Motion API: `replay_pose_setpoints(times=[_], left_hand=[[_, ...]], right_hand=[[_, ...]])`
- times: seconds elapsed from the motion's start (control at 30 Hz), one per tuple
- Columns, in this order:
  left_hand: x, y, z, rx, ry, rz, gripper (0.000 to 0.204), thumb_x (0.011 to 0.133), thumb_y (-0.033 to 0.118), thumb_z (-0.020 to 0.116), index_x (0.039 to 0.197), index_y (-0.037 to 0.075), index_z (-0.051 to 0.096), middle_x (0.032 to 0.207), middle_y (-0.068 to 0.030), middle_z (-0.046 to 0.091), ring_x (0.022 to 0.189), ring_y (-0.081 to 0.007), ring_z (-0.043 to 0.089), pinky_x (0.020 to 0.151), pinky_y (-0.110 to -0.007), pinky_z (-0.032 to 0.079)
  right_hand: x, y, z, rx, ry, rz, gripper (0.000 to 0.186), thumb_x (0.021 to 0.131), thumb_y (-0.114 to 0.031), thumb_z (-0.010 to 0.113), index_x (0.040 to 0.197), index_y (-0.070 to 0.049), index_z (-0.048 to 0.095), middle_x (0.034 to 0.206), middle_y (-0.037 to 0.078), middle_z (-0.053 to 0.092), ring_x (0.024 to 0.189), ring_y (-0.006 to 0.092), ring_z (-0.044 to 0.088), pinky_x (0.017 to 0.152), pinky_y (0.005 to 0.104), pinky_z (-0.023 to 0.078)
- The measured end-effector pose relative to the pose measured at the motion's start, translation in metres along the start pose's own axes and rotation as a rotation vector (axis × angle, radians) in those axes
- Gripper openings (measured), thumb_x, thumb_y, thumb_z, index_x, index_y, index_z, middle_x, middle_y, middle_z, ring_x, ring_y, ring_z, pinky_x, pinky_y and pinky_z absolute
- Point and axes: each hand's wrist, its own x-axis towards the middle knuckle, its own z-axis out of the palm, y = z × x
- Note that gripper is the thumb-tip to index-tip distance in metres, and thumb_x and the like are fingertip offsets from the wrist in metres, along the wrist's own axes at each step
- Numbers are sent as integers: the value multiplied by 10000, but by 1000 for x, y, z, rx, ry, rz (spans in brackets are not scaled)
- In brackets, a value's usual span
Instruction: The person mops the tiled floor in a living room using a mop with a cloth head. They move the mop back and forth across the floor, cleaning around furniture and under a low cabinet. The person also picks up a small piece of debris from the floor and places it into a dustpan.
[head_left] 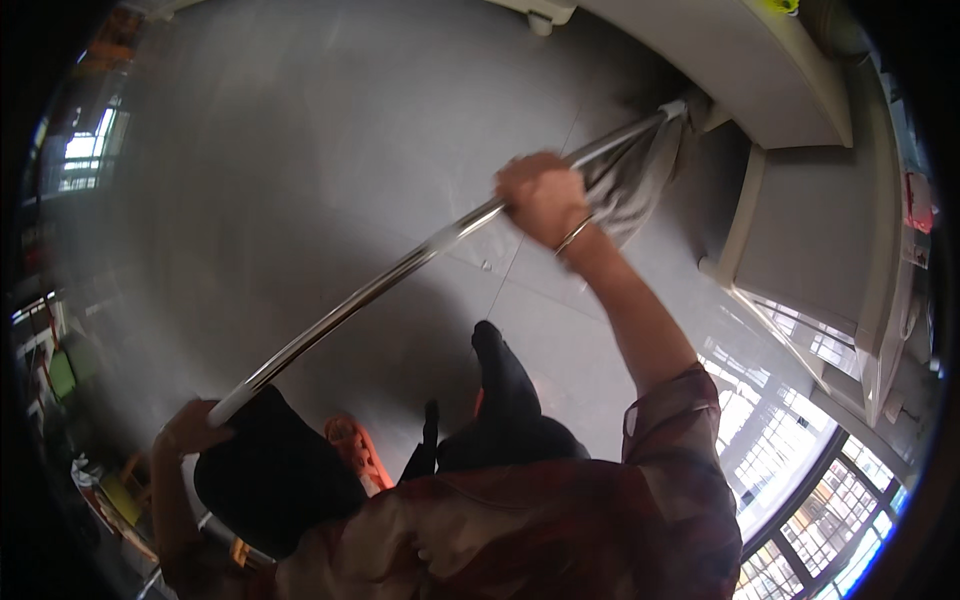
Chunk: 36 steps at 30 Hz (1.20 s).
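Observation:
A mop with a shiny metal handle (370, 292) slants across the view from lower left to upper right. Its grey cloth head (636, 190) trails on the floor beside the pale furniture, partly behind my right arm. My right hand (545, 195), with a thin bracelet at the wrist, wraps round the pole towards the mop head. At the lower left my left hand (190, 428) closes on the pole's white end grip, somewhat in shadow.
Grey floor tiles (300, 150) spread beneath. A pale cabinet (810, 220) on legs stands at the right, with a low rounded furniture edge (740, 70) above it. An orange shoe (355, 450) shows by my dark trouser legs. Barred windows (820, 510) lie at the lower right.

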Motion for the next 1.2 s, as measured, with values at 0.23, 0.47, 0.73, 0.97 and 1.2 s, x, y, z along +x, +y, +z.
replay_pose_setpoints(times=[0.23,0.47,0.73,0.97,1.2], left_hand=[[-20,40,3,105,439,192,278,687,165,654,879,5,534,691,-167,569,624,-314,553,599,-354,438],[-36,44,-32,185,915,188,165,713,52,604,766,33,449,582,-165,465,544,-340,478,510,-363,382],[-15,37,-42,210,847,162,163,725,41,598,776,27,443,600,-172,486,568,-372,498,526,-388,393],[-4,34,-49,259,872,199,161,720,43,593,778,27,444,612,-179,494,580,-377,508,533,-394,398],[1,37,-42,276,885,111,159,722,85,594,776,40,451,611,-182,505,615,-392,524,540,-414,399]], right_hand=[[-35,89,32,-36,466,286,403,654,-131,663,1035,-82,541,1063,130,515,973,302,510,927,431,383],[-105,118,73,-192,177,716,486,687,-385,657,1094,-144,545,1150,170,489,1057,359,468,875,447,410],[-131,152,51,215,185,744,246,823,-361,545,965,-171,610,901,124,635,775,328,610,669,403,482],[-178,253,-19,89,254,1297,291,823,-234,533,1084,-112,569,1034,140,596,899,274,584,739,350,490],[-138,188,41,-155,227,431,238,784,-116,537,1006,-172,599,911,54,594,914,260,555,780,372,471]])
